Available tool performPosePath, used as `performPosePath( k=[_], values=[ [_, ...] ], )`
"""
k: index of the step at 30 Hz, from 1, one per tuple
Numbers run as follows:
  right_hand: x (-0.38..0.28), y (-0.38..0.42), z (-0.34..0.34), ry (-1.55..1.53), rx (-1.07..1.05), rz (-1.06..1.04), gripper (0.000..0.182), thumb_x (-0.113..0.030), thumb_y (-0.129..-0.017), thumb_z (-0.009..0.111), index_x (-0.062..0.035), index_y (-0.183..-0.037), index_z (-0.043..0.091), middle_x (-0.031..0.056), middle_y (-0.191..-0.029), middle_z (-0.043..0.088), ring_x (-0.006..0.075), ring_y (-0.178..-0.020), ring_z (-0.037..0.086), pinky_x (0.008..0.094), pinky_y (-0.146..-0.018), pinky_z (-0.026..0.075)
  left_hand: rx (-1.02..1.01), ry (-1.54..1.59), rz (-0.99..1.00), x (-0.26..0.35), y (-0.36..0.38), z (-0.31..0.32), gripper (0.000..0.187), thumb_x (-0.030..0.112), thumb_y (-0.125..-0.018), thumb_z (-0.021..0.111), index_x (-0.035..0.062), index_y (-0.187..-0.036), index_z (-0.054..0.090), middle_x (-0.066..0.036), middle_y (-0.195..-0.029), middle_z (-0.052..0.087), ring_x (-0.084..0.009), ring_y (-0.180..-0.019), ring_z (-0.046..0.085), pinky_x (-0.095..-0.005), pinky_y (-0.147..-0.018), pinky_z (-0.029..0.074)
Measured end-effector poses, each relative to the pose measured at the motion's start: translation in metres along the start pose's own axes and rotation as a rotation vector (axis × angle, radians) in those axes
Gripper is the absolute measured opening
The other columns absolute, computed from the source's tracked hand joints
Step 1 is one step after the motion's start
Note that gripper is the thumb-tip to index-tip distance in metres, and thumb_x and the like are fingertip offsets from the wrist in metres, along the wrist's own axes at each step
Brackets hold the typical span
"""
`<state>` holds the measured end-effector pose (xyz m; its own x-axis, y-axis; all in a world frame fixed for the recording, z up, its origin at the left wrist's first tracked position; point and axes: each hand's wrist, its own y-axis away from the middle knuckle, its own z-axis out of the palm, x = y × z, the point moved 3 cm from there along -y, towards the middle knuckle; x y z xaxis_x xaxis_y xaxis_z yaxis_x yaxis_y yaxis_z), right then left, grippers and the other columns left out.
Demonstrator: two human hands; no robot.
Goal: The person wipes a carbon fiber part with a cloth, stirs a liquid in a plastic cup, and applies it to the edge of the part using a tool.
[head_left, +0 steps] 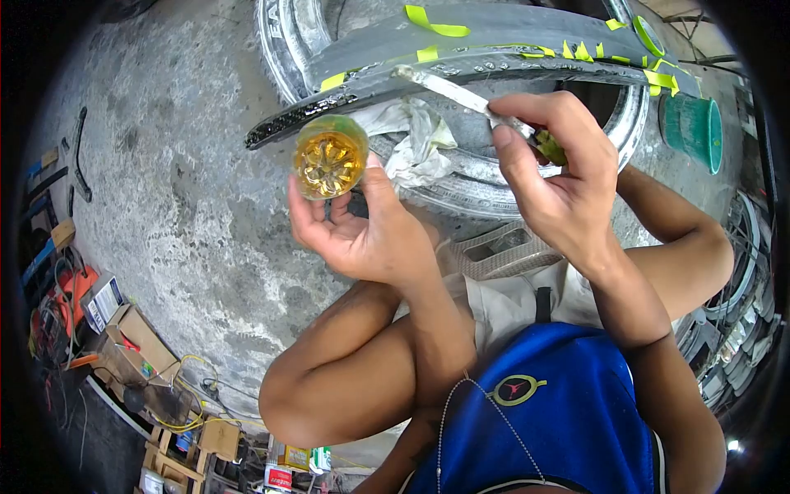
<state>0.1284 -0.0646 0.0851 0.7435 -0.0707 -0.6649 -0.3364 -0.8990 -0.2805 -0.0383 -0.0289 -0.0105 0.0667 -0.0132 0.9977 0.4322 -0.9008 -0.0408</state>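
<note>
My left hand point(362, 222) is closed around a clear plastic cup point(329, 160) that looks like a cut-off bottle bottom. Amber liquid lies over its ridged base. Between thumb and fingers, my right hand point(568, 156) pinches a flat white stick point(448, 89) with a stained tip pointing left. The stick overlaps a long dark curved panel point(494, 62) in this view. Glossy wet-looking black material runs along the panel's near edge, and strips of yellow-green tape point(436, 23) cling to it. Below the panel hangs a crumpled white cloth point(420, 144).
Worn tires point(284, 49) support the panel. A roll of green tape point(648, 36) is at its far right, near a green bucket point(691, 132). A sandal point(502, 251) lies before my legs. Boxes point(136, 346), cords and cans crowd the lower left of the concrete floor point(181, 189).
</note>
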Motion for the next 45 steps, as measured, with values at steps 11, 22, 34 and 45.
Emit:
performPosePath(
  k=[11,22,34,45],
  values=[
    [0.003,0.03,0.064,-0.27,0.07,0.157,0.025,0.0,-0.088,0.075,-0.0028,-0.113,0.07,0.0134,-0.098,0.069,0.0283,-0.084,0.066,0.0359,-0.074,0.054,0.14,0.18,-0.176,0.004,-0.006,-0.006,0.075,-0.002,-0.084,0.086,-0.0049,-0.146,0.044,-0.016,-0.129,0.058,-0.0239,-0.112,0.064,-0.0335,-0.09,0.056],
    [0.005,0.036,0.041,-0.133,0.128,0.178,0.025,0.001,-0.088,0.074,-0.003,-0.112,0.072,0.0107,-0.093,0.068,0.0219,-0.074,0.062,0.0319,-0.063,0.051,0.122,0.192,-0.205,0.004,-0.006,-0.002,0.074,-0.005,-0.085,0.085,-0.0023,-0.147,0.045,-0.016,-0.129,0.057,-0.0231,-0.11,0.065,-0.0309,-0.087,0.058],
    [0.008,0.038,0.038,-0.109,0.129,0.224,0.025,0.001,-0.089,0.074,-0.0034,-0.114,0.072,0.0099,-0.092,0.068,0.0196,-0.074,0.062,0.0312,-0.064,0.05,0.12,0.173,-0.203,0.002,-0.005,-0.003,0.073,-0.004,-0.084,0.085,-0.0017,-0.146,0.046,-0.015,-0.128,0.059,-0.0222,-0.11,0.065,-0.0301,-0.087,0.057],
    [-0.003,0.028,0.054,-0.163,0.094,0.107,0.023,0.002,-0.087,0.073,-0.0025,-0.11,0.072,0.0122,-0.094,0.068,0.0254,-0.079,0.066,0.035,-0.066,0.053,0.131,0.127,-0.17,0.009,-0.002,0.0,0.066,-0.004,-0.085,0.084,-0.0064,-0.14,0.048,-0.016,-0.121,0.062,-0.0231,-0.107,0.065,-0.0347,-0.091,0.058]
  ],
)
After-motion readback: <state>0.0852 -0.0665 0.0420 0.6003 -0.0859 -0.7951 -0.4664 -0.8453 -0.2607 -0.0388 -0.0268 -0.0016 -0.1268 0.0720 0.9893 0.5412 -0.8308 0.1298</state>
